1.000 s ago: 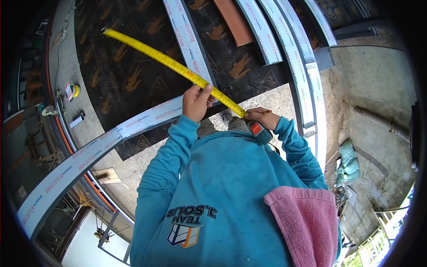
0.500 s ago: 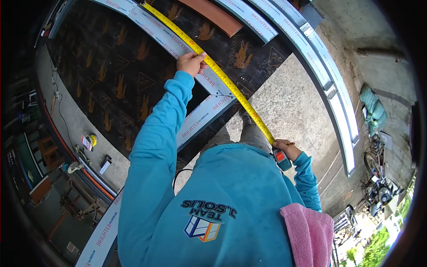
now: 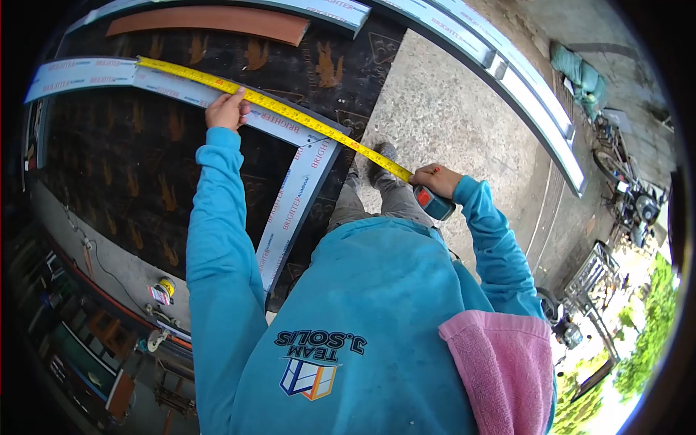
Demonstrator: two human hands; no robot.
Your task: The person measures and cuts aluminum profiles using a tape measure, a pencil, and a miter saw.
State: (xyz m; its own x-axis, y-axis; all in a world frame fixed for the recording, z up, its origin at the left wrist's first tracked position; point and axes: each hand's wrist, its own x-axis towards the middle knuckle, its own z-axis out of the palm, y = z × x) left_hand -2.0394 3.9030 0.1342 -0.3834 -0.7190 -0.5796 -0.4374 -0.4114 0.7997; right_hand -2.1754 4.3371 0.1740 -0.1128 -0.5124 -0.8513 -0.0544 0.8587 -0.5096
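Holding the yellow tape (image 3: 290, 114), the left hand (image 3: 225, 113) is nearly at arm's length.

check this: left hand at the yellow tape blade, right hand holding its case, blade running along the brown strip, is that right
Not quite: the blade runs along the white-faced frame piece marked BRIGHTER, not the brown strip, which lies apart, as the head view shows. The left hand is at the blade and the right hand holds the case, as you say.
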